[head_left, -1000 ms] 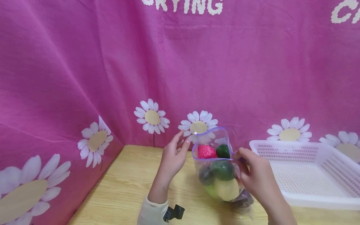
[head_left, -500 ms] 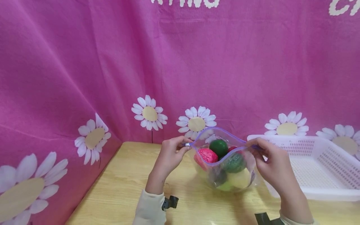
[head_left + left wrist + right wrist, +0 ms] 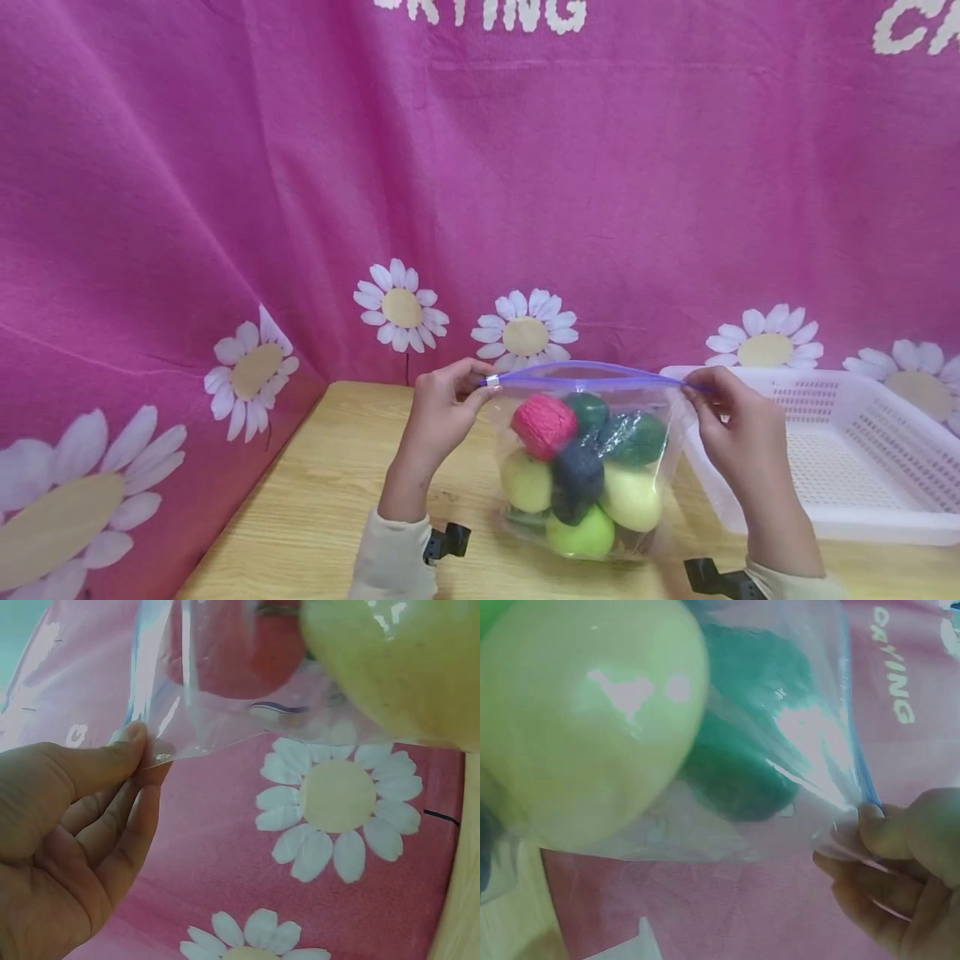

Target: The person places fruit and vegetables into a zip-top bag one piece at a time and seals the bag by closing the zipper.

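A clear zip bag (image 3: 630, 397) with a purple zip strip hangs just above or on the table; I cannot tell which. Inside are a wrinkled pinkish-red piece (image 3: 545, 426), dark green pieces (image 3: 637, 440), a blackish one (image 3: 577, 483), yellow fruits (image 3: 632, 497) and a bright green fruit (image 3: 581, 532). My left hand (image 3: 444, 412) pinches the bag's top left corner, beside the white slider (image 3: 492, 380). At the top right corner, my right hand (image 3: 744, 429) pinches the zip edge. The left wrist view shows thumb and fingers of the left hand (image 3: 86, 810) meeting on the plastic.
A white perforated plastic basket (image 3: 825, 521) stands at the right, partly behind the right hand. The wooden table (image 3: 322, 500) ends at a pink cloth (image 3: 637, 167) printed with daisies, which hangs behind and at the left.
The left hand has taken hold of the bag's left corner and the right hand has moved right. The wide-open mouth is now drawn nearly flat, and the bag's front faces me.
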A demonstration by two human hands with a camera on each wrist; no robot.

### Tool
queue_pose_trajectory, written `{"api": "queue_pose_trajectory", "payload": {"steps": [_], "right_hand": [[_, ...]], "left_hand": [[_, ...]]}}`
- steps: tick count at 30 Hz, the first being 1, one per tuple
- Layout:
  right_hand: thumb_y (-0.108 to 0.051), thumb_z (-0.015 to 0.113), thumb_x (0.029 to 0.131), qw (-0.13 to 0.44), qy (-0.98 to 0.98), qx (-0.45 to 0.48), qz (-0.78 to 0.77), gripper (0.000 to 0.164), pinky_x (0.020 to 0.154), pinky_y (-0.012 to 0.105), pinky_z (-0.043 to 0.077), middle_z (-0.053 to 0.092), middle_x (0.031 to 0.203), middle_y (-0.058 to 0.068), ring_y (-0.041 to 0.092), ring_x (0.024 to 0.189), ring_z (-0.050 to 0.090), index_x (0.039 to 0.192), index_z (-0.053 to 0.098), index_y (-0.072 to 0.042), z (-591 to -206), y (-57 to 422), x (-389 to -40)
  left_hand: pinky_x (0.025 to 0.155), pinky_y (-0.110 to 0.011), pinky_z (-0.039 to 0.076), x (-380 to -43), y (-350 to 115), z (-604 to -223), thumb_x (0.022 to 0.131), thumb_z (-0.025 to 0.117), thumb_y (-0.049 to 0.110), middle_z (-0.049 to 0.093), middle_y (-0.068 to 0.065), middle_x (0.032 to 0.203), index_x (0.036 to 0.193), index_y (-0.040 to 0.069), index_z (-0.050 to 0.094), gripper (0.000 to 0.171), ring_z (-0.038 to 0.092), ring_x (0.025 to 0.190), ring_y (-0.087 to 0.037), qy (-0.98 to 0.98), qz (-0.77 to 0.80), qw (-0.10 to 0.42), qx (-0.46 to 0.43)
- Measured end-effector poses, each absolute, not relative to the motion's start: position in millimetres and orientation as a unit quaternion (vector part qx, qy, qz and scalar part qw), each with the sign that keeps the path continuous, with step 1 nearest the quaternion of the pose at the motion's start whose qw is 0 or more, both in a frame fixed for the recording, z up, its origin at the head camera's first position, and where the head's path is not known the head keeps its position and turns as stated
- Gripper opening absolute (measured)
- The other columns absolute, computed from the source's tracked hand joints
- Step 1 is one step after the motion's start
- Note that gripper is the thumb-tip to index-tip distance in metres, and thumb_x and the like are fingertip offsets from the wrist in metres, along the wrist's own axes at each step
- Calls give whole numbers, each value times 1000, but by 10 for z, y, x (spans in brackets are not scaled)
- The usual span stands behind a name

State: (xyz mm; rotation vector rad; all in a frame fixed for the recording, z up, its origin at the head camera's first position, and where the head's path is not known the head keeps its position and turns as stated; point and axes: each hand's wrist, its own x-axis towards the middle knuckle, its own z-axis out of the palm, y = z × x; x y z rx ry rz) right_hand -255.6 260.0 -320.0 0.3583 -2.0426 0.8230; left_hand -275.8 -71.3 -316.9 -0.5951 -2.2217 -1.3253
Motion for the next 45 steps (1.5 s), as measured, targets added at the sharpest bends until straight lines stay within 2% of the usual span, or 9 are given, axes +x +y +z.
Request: {"api": "queue_pose_trajectory", "payload": {"steps": [7,10,12,14,19,24,30,36,45], "right_hand": [[6,72,86,423,-841,132,310,12,73,0,43,75,93,16,-22,88,53,97,71,1,-3180,2624,-2579],[5,71,86,415,-851,130,294,21,86,27,52,71,103,22,12,98,66,106,68,3,-3106,2590,-2515],[5,70,86,420,-849,133,292,28,92,51,48,66,112,26,38,106,62,114,66,4,-3023,2503,-2427],[6,69,85,434,-836,154,299,33,98,58,42,63,117,27,47,112,55,118,66,4,-2931,2354,-2314],[6,71,83,440,-803,265,304,34,112,30,36,67,122,14,35,117,58,116,70,0,-2811,1787,-2079],[1,75,83,415,-803,346,250,39,109,48,40,68,125,10,32,124,58,121,71,-4,-2903,1338,-2179],[-2,81,80,430,-807,335,228,41,106,65,34,73,117,7,31,116,63,120,73,-9,-3109,1156,-2370],[-6,84,79,463,-787,326,245,29,96,60,35,70,95,3,27,95,58,107,78,-10,-3172,1074,-2465],[-3,86,75,469,-783,322,251,18,89,57,34,66,87,3,27,89,56,91,78,-9,-3151,1007,-2534]], "left_hand": [[72,-27,60,-2745,-694,-3106,85,80,6,78,-5,90,99,6,73,15,73,78,-11,-804,-499,241,-216],[72,-25,59,-2739,-673,-3088,85,81,7,78,-6,90,97,5,73,15,73,79,-12,-799,-505,246,-213],[73,-24,59,-2731,-656,-3082,85,81,7,78,-7,91,97,5,73,15,74,80,-13,-796,-511,248,-208],[74,-24,60,-2723,-642,-3081,85,81,7,78,-7,91,97,4,73,15,74,81,-15,-794,-514,254,-204],[73,-25,60,-2726,-637,-3078,85,81,5,78,-8,90,97,4,73,14,74,80,-16,-789,-518,260,-203],[74,-24,59,-2746,-692,-3071,87,79,7,78,-4,92,100,7,74,14,73,81,-11,-792,-511,238,-236],[75,-27,59,-2696,-801,-3080,91,73,2,77,-1,102,105,9,75,17,73,88,-11,-788,-510,159,-306],[79,-26,59,-2663,-849,-3088,89,75,4,77,2,101,102,9,77,14,73,91,-6,-784,-518,138,-312],[77,-24,59,-2646,-857,-3060,87,77,4,78,-1,90,94,7,80,7,69,78,-5,-805,-469,190,-310]]}}
